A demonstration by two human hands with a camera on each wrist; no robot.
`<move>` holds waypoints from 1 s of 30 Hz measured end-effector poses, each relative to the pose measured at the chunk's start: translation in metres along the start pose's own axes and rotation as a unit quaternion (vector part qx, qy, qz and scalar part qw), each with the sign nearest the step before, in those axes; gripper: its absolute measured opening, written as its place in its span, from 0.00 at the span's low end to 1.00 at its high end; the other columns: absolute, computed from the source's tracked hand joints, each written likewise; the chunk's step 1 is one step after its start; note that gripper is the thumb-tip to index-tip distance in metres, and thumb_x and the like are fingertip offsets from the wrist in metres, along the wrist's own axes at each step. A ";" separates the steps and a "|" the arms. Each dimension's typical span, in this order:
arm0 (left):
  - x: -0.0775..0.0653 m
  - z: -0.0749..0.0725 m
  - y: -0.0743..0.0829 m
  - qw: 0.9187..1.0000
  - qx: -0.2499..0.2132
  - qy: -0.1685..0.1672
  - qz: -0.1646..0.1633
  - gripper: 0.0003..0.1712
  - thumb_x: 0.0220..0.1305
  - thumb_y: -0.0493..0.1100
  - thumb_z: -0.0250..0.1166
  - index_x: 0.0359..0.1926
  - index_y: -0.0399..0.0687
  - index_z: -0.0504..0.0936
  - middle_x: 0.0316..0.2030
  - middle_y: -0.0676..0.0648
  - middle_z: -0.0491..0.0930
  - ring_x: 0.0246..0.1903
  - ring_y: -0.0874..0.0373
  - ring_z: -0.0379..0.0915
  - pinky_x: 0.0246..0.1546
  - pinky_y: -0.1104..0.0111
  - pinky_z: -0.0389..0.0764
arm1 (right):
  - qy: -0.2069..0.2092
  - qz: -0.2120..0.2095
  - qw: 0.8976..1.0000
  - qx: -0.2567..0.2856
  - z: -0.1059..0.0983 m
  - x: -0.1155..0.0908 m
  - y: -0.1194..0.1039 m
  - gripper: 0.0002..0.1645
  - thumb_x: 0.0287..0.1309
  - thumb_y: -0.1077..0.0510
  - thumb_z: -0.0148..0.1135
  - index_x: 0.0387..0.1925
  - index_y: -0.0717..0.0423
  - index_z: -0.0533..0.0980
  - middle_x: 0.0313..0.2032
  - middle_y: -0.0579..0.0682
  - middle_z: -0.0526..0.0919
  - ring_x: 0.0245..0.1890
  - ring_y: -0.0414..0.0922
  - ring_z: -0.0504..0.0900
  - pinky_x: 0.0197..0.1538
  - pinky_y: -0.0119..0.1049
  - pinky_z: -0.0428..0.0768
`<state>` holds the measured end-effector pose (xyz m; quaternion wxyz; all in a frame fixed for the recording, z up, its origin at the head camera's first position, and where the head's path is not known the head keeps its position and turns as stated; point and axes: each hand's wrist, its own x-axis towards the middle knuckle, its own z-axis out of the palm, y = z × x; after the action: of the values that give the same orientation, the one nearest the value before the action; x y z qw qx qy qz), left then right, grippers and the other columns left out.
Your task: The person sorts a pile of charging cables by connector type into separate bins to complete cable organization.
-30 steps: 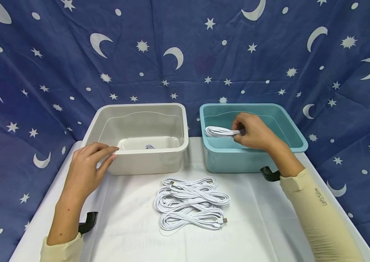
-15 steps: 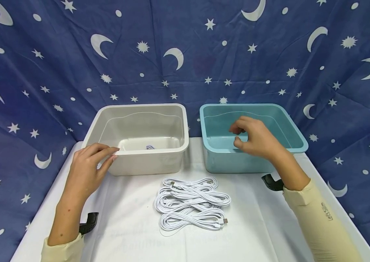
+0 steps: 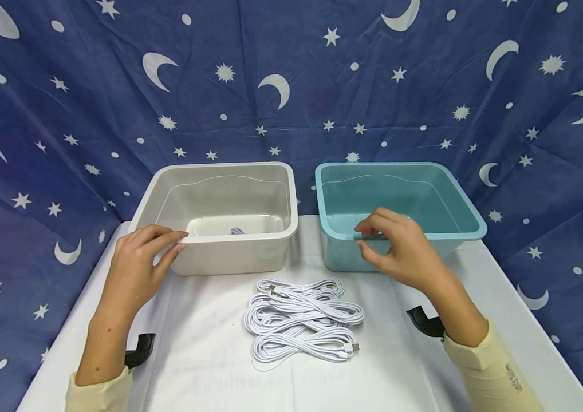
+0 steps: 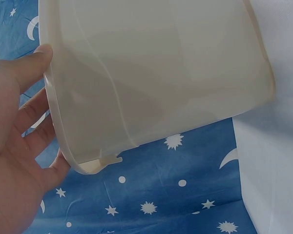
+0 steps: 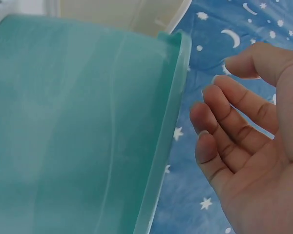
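Observation:
My left hand [image 3: 139, 263] pinches the front rim of the off-white bin [image 3: 235, 254] near its left corner, thumb outside and fingers over the edge. In the left wrist view the thumb [image 4: 31, 68] touches the outside of that rim. My right hand [image 3: 400, 249] hovers over the front rim of the teal bin [image 3: 350, 254], fingers loosely bent and holding nothing. The right wrist view shows that hand's palm and fingers [image 5: 234, 126] bare, apart from the teal rim. Between the hands, several bundled white USB cables [image 3: 302, 320] lie stacked on the table.
Inside the off-white bin a bit of cable [image 3: 237, 230] shows on the floor. The front wall hides part of the teal bin's floor. A white cloth [image 3: 209, 355] covers the table; a blue star-and-moon curtain [image 3: 312, 97] hangs behind both bins.
My right hand has let go of a white cable bundle inside the teal bin, then drawn back toward me over the front rim. My left hand stays on the off-white rim.

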<state>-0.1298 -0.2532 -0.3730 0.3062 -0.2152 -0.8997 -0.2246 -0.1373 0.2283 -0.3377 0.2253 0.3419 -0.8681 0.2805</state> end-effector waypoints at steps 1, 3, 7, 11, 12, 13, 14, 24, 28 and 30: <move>0.000 0.000 0.000 1.000 0.000 0.000 0.000 0.16 0.62 0.33 0.78 0.50 0.45 0.91 0.41 0.45 0.85 0.44 0.45 0.81 0.49 0.46 0.69 | 0.003 -0.005 1.000 0.000 0.001 -0.002 -0.003 0.12 0.53 0.68 0.72 0.40 0.55 0.84 0.35 0.42 0.81 0.36 0.41 0.79 0.42 0.35 0.78; 0.000 0.000 0.000 1.000 0.000 0.001 0.000 0.16 0.62 0.33 0.78 0.51 0.45 0.91 0.41 0.45 0.85 0.44 0.46 0.81 0.49 0.46 0.69 | 0.008 -0.016 1.000 0.001 0.004 -0.005 -0.009 0.13 0.52 0.69 0.73 0.40 0.54 0.84 0.35 0.41 0.81 0.36 0.41 0.78 0.42 0.33 0.76; -0.001 -0.001 0.000 1.000 0.000 0.001 0.000 0.16 0.62 0.33 0.77 0.50 0.45 0.91 0.41 0.45 0.85 0.44 0.46 0.81 0.49 0.46 0.69 | 0.013 -0.024 1.000 0.001 0.011 -0.013 -0.019 0.16 0.51 0.69 0.74 0.40 0.51 0.83 0.36 0.39 0.80 0.36 0.40 0.77 0.41 0.31 0.75; -0.001 0.000 0.000 1.000 -0.001 0.001 0.000 0.16 0.62 0.34 0.78 0.50 0.46 0.91 0.41 0.45 0.85 0.44 0.46 0.81 0.49 0.46 0.69 | 0.011 -0.022 1.000 0.000 0.020 -0.021 -0.024 0.15 0.52 0.67 0.74 0.40 0.50 0.83 0.35 0.38 0.79 0.36 0.38 0.77 0.39 0.31 0.76; -0.001 0.000 0.000 1.000 -0.001 0.001 0.000 0.16 0.62 0.34 0.78 0.50 0.46 0.91 0.41 0.45 0.85 0.44 0.46 0.81 0.50 0.46 0.69 | 0.009 -0.020 1.000 -0.001 0.023 -0.023 -0.025 0.15 0.52 0.67 0.74 0.40 0.49 0.83 0.35 0.38 0.79 0.36 0.38 0.76 0.39 0.31 0.76; -0.001 0.000 -0.001 1.000 -0.001 0.001 0.000 0.16 0.62 0.34 0.78 0.51 0.46 0.91 0.41 0.46 0.85 0.44 0.46 0.81 0.50 0.46 0.69 | 0.006 -0.019 1.000 -0.002 0.025 -0.024 -0.027 0.14 0.53 0.66 0.74 0.40 0.49 0.83 0.35 0.38 0.79 0.36 0.37 0.76 0.39 0.31 0.76; -0.001 0.000 -0.001 1.000 -0.002 0.002 0.001 0.16 0.62 0.34 0.78 0.51 0.46 0.91 0.41 0.46 0.85 0.44 0.46 0.81 0.50 0.46 0.69 | 0.001 -0.015 1.000 -0.003 0.028 -0.026 -0.027 0.14 0.53 0.65 0.74 0.40 0.49 0.82 0.36 0.38 0.79 0.36 0.37 0.76 0.39 0.31 0.77; -0.001 0.000 -0.001 1.000 0.001 0.001 0.003 0.16 0.61 0.33 0.78 0.51 0.46 0.91 0.41 0.45 0.85 0.45 0.45 0.80 0.50 0.45 0.69 | -0.056 0.036 0.998 0.004 0.057 -0.036 -0.036 0.12 0.57 0.60 0.76 0.43 0.48 0.84 0.39 0.36 0.81 0.39 0.39 0.82 0.42 0.37 0.82; -0.001 -0.001 -0.001 1.000 0.000 0.001 0.004 0.16 0.62 0.33 0.78 0.51 0.46 0.91 0.41 0.45 0.85 0.45 0.45 0.81 0.50 0.45 0.69 | -0.077 0.038 0.996 0.001 0.067 -0.037 -0.038 0.12 0.58 0.58 0.76 0.43 0.48 0.85 0.39 0.36 0.82 0.39 0.38 0.82 0.42 0.36 0.82; 0.000 -0.001 0.000 1.000 0.000 0.000 0.004 0.16 0.62 0.33 0.77 0.51 0.46 0.91 0.42 0.45 0.85 0.45 0.45 0.81 0.50 0.45 0.69 | -0.085 0.037 0.996 -0.001 0.071 -0.037 -0.039 0.12 0.58 0.58 0.77 0.43 0.48 0.85 0.39 0.36 0.82 0.39 0.37 0.81 0.42 0.35 0.82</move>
<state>-0.1295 -0.2540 -0.3730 0.3074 -0.2190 -0.8987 -0.2232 -0.0984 0.1761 -0.3990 0.1408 0.3317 -0.8965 0.2576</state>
